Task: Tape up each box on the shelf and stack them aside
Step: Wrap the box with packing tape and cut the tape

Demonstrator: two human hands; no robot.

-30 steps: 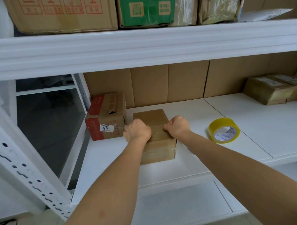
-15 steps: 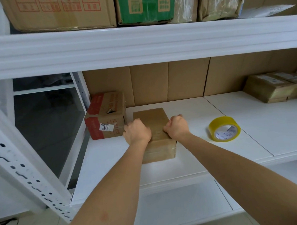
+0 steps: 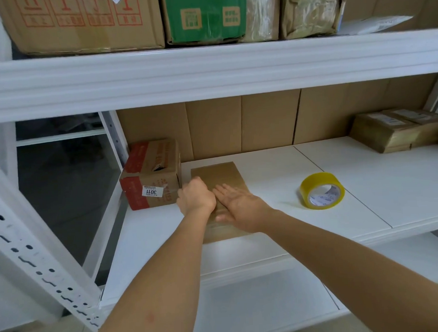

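- Fingers of the right hand lay straight and together, flat on the plain brown cardboard box.
- Left hand pressed the box's left edge, its fingers curled under and hidden.
- Box sat on the white shelf, beside a red-printed carton; a yellow tape roll lay well apart.

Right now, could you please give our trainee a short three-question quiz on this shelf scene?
1. True or false: the yellow tape roll sits on top of the plain brown box.
2. Which hand lies flat with straight fingers on that box? A) left hand B) right hand
3. Fill in: the white sticker on the red-printed box reads ____.

Key
1. False; it lies on the shelf board, right of the box and apart from it.
2. B
3. 3011
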